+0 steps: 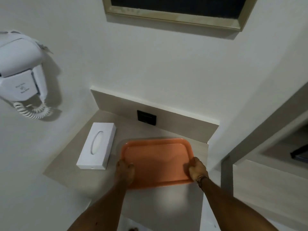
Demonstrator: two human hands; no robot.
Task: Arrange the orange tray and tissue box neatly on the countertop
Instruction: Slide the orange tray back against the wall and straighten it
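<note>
An orange tray point(156, 161) lies empty over the right part of the beige countertop point(126, 129), its near edge reaching past the counter's front. My left hand point(125, 170) grips the tray's left rim near the front corner. My right hand point(196, 169) grips its right rim. A white tissue box point(97, 145) lies flat on the counter to the left of the tray, oval slot facing up, a small gap between them.
A white wall-mounted hair dryer point(20, 75) with a coiled cord hangs on the left wall. A black socket plate point(146, 117) sits in the backsplash behind the tray. A framed dark panel point(180, 10) hangs above. A wall and shelf unit point(260, 147) close off the right side.
</note>
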